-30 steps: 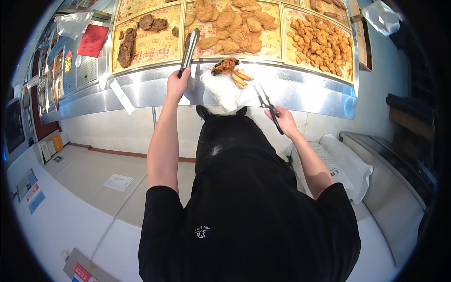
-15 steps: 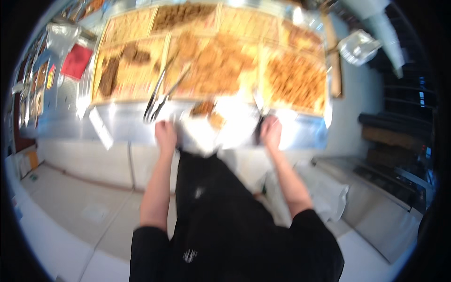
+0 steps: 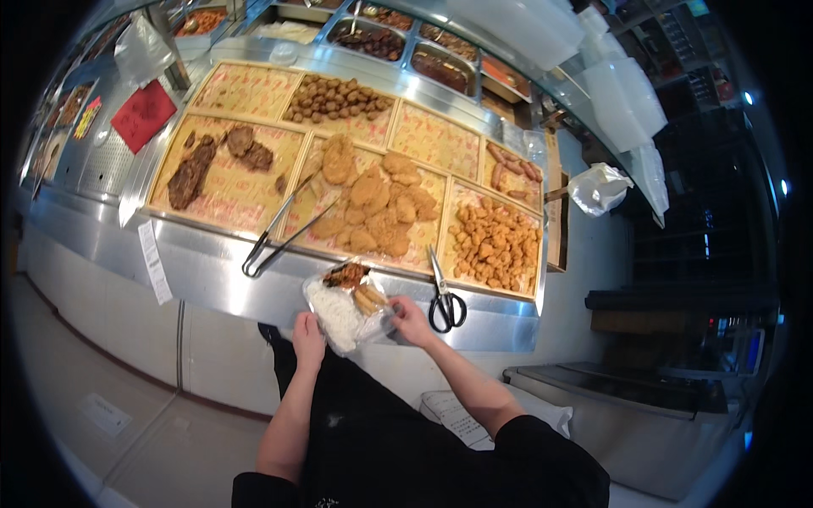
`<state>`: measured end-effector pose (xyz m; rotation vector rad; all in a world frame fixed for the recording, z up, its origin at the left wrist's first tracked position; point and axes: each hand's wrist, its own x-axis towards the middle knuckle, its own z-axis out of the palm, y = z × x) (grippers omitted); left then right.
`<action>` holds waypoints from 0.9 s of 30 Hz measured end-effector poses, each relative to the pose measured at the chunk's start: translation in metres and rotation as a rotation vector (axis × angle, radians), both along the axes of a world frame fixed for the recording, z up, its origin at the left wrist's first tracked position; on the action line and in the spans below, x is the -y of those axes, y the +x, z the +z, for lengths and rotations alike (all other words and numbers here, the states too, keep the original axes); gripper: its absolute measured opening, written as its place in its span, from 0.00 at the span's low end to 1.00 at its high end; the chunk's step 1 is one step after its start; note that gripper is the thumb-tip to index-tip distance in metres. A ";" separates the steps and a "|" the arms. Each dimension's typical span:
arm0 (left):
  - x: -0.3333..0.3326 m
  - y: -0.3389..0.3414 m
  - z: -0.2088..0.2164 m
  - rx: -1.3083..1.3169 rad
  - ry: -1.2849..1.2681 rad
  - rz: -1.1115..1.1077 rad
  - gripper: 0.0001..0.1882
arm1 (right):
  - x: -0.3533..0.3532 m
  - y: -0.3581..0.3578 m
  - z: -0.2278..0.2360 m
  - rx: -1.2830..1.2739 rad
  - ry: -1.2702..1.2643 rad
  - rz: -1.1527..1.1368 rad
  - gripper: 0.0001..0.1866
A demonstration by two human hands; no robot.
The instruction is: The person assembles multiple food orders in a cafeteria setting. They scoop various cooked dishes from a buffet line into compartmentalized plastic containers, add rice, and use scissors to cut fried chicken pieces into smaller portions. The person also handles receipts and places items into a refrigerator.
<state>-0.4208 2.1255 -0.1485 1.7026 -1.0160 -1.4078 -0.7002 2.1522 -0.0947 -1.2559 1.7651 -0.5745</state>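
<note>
A clear plastic food container (image 3: 334, 320) of white rice, golden sliced pieces and dark reddish food is between my hands at the counter's front edge. My left hand (image 3: 308, 340) is closed on its lower left side. At its right rim are the bent fingers of my right hand (image 3: 410, 323), gripping the edge. Black-handled scissors (image 3: 440, 305) lie just right of that hand, untouched. Metal tongs (image 3: 275, 241) with dark ends lie to the left, their tips among the fried cutlets (image 3: 385, 222).
Framed trays hold dark meat pieces (image 3: 193, 173), small brown balls (image 3: 339, 97), fried nuggets (image 3: 495, 241) and sausages (image 3: 512, 169). A paper strip (image 3: 154, 262) hangs over the steel counter (image 3: 212, 271). A glass shelf (image 3: 474, 38) with plastic containers overhangs the back right.
My right hand has left the scissors, which now lie on the counter, and moved left onto the container's rim. My left hand has come onto the container's left side. The view has turned.
</note>
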 end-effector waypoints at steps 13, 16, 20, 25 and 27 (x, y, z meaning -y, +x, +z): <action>0.003 -0.002 0.019 -0.877 0.299 0.281 0.20 | 0.004 0.012 -0.003 0.193 0.016 -0.118 0.24; 0.007 -0.005 0.028 -1.037 0.264 0.311 0.24 | 0.001 0.012 0.005 0.243 0.051 -0.109 0.24; 0.008 0.012 0.047 -1.239 0.169 0.274 0.20 | -0.001 0.032 0.031 0.273 0.020 -0.065 0.22; 0.009 0.063 0.081 -1.354 0.184 0.153 0.35 | 0.012 0.081 0.079 0.413 0.078 -0.051 0.22; 0.005 0.093 0.091 -1.395 0.191 0.181 0.39 | 0.021 0.112 0.100 0.445 0.122 -0.016 0.22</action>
